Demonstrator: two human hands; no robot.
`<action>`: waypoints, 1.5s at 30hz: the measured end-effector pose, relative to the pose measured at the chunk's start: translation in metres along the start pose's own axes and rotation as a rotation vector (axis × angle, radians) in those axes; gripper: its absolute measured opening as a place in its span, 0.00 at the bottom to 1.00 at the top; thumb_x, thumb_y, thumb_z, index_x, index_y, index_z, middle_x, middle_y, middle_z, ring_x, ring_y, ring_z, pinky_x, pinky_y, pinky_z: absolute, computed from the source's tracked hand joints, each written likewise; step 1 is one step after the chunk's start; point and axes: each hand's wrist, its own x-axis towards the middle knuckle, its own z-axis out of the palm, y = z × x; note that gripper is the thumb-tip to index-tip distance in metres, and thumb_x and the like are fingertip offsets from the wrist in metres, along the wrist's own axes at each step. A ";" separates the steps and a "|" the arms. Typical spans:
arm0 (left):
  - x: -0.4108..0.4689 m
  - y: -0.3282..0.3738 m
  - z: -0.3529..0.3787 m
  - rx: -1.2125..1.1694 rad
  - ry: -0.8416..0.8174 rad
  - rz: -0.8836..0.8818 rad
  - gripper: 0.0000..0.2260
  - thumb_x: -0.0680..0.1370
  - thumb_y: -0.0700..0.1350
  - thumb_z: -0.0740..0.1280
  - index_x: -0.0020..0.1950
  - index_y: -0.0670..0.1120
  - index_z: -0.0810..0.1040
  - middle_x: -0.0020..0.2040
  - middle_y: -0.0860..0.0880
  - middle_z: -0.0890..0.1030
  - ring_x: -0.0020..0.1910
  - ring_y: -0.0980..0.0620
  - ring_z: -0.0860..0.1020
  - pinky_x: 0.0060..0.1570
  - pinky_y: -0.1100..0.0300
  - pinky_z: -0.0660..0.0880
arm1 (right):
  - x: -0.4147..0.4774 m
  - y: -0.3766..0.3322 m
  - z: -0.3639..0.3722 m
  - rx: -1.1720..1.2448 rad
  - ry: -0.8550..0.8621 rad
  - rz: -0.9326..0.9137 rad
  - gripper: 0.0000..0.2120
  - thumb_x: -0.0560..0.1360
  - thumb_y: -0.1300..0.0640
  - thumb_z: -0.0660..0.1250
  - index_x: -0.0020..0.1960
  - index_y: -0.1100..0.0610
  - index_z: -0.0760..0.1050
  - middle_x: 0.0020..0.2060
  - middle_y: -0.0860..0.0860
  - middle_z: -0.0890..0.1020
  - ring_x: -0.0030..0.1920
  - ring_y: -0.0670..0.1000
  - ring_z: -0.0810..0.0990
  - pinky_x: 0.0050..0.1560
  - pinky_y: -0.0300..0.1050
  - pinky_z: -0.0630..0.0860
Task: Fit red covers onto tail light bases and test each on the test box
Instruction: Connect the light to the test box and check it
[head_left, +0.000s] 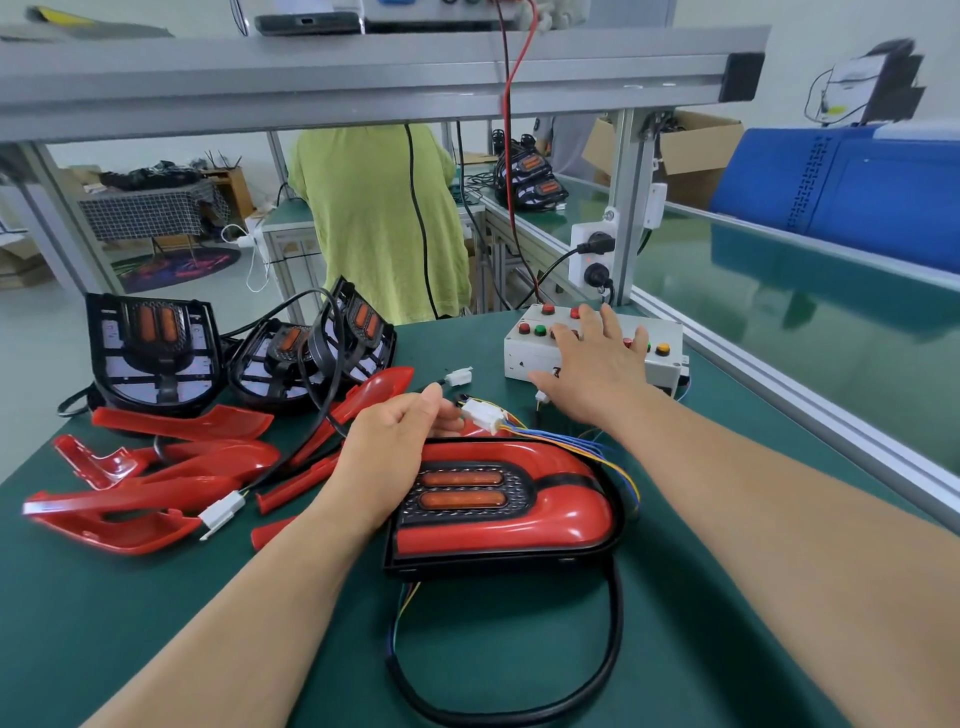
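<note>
Right hand (592, 374) spread over the test box (667, 332) — several buttons and the marking on its front face are covered, unreadable. Left hand (395, 441) hides the near end of the white connector (480, 415) it pinches, plus the tail light's (519, 514) left corner. Person in green shirt (374, 218) hidden above the shoulders by the shelf beam (363, 78) — dark unit (878, 78) far right too blurred to identify.

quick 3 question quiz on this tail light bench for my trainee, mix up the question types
1. True or false: the nearest tail light already has its red cover fitted.
2. What does the left hand pinch? A a screwdriver; B a white connector; C a roll of tape.
3. Fill in: the right hand, fingers spread, lies over the buttons of the ____.
Key: 1 true; 2 B; 3 test box.
</note>
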 end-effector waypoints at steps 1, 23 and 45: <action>0.000 0.000 0.000 -0.001 -0.001 -0.001 0.18 0.84 0.51 0.59 0.48 0.44 0.84 0.44 0.51 0.87 0.45 0.57 0.85 0.51 0.62 0.77 | 0.000 0.000 0.000 -0.004 0.000 0.008 0.34 0.77 0.34 0.57 0.79 0.47 0.55 0.80 0.53 0.47 0.80 0.58 0.41 0.73 0.69 0.42; 0.002 -0.001 -0.004 0.155 0.003 0.071 0.18 0.84 0.53 0.58 0.49 0.49 0.86 0.44 0.57 0.86 0.44 0.65 0.82 0.38 0.79 0.68 | -0.005 0.000 0.000 -0.019 -0.001 0.017 0.33 0.77 0.34 0.57 0.78 0.45 0.56 0.80 0.52 0.47 0.79 0.58 0.43 0.72 0.73 0.48; 0.002 -0.001 0.001 -0.010 0.009 0.013 0.17 0.84 0.50 0.59 0.47 0.43 0.84 0.43 0.49 0.87 0.45 0.55 0.85 0.48 0.67 0.77 | -0.003 0.000 -0.005 -0.021 -0.040 0.029 0.35 0.78 0.36 0.59 0.80 0.44 0.51 0.80 0.52 0.44 0.79 0.58 0.40 0.72 0.71 0.46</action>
